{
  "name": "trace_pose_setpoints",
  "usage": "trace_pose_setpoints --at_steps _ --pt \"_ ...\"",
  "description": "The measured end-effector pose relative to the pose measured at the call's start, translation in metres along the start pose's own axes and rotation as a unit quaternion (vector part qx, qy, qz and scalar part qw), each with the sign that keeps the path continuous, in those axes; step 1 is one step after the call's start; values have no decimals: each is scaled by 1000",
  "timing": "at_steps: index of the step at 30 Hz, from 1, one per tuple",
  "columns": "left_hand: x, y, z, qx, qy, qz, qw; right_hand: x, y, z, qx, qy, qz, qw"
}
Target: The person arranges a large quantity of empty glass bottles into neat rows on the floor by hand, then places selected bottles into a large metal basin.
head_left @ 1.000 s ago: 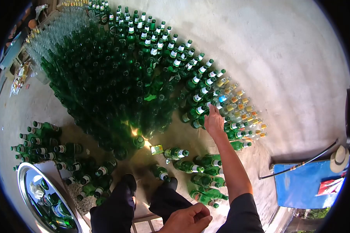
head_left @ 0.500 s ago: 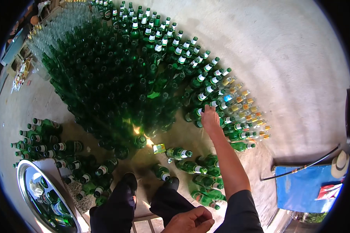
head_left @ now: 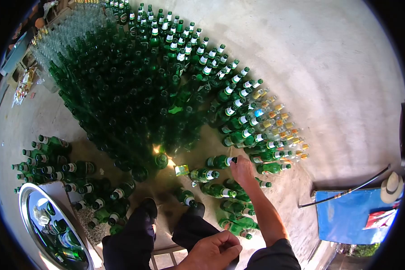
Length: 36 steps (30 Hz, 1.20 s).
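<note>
A huge block of upright green bottles covers much of the concrete floor, and a metal basin sits at the person's left. Nearer the person, a loose cluster of bottles sits just off the block's edge. The right hand is at the neck of one green bottle there; I cannot tell whether its grip closes on it. The left hand is curled into a fist by the knee. A careless sweep of the arm would likely knock neighbours over, glass on glass.
</note>
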<state>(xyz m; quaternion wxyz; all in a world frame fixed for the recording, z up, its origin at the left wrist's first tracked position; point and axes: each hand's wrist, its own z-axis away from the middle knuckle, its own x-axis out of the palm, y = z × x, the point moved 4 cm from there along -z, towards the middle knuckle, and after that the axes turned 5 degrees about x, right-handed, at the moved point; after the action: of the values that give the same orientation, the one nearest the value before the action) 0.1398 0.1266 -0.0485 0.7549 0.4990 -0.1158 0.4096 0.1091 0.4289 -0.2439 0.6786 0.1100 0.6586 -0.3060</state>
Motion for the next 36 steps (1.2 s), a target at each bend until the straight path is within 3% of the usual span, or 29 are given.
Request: trace_pose_setpoints --at_steps 8,22,24,25,27,31,33,36 --pt "-3 -3 0 -4 18 27 999 -1 -8 57 4 -63 16 998" --pt "-6 -2 0 -7 14 -13 1000 -21 -15 55 49 -38 82 995" --pt "-9 -24 0 -127 14 45 991 -29 -15 43 45 -28 113 992" --pt "-8 -16 0 -125 14 44 991 -33 -15 32 44 -27 113 992" --pt "-4 9 5 -31 11 4 999 -52 -20 3 16 78 101 992" --pt "-6 10 6 -45 12 38 998 -76 -54 -73 -79 131 11 988" --pt "-8 11 4 -46 9 60 997 -67 -63 -113 -111 140 26 984" --pt "-10 8 2 -41 16 100 994 -48 -70 -154 -95 113 59 987"
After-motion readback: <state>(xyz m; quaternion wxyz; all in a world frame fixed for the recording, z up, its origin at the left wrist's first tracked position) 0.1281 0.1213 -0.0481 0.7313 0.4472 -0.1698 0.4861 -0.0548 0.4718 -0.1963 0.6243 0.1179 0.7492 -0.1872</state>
